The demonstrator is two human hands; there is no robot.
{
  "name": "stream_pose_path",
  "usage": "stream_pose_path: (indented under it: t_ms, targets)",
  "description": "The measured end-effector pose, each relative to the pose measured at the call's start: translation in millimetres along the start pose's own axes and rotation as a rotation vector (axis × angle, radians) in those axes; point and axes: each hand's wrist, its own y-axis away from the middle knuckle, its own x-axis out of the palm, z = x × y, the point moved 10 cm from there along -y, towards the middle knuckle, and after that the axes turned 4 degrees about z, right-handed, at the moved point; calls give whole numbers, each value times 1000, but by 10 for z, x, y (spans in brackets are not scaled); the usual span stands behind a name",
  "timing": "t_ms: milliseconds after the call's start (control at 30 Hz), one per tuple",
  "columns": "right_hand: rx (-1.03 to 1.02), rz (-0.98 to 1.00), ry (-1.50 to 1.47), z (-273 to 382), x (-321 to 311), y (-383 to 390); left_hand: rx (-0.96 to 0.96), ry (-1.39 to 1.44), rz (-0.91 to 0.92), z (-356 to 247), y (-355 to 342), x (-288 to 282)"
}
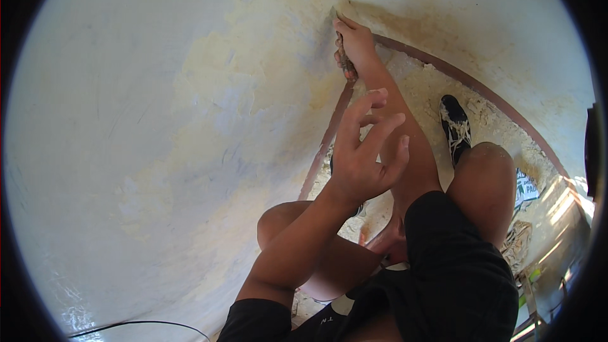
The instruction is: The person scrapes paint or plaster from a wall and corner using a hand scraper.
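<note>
My right hand [357,40] is wrapped round the worn handle of a scraper [346,63], up by the corner where two walls meet. The blade end points up at the corner and is mostly hidden by my fingers. Yellowish patches and peeled paint mark the left wall [209,88] beside it. Held in the air over my right forearm is my left hand [367,158], its fingers half curled and apart, with nothing in them.
A brown skirting strip [472,81] runs along the wall bases. Pale flakes cover the floor [421,92] around my black shoe [455,128]. To the right lie a printed packet [526,188] and a crumpled bag-like thing [517,244]. A dark cable [142,323] curves at lower left.
</note>
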Motion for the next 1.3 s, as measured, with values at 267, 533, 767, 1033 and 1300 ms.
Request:
stream_pose_path:
  t_ms: [267, 533, 767, 1033, 1300]
  targets:
    - [-1, -116, 11, 56, -175, -152, -17, -8, 25, 69, 33, 74]
    - [-44, -122, 27, 92, -105, -90, -25, -9, 33, 60, 23, 37]
    - [-45, -111, 28, 61, -164, -193, -13, -2, 23, 42, 35, -18]
    - [-110, -96, 18, 213, -35, -121, -34, -8, 50, 74, 67, 32]
    - [-100, -25, -1, 338, 61, -124, -46, -15, 65, 77, 53, 43]
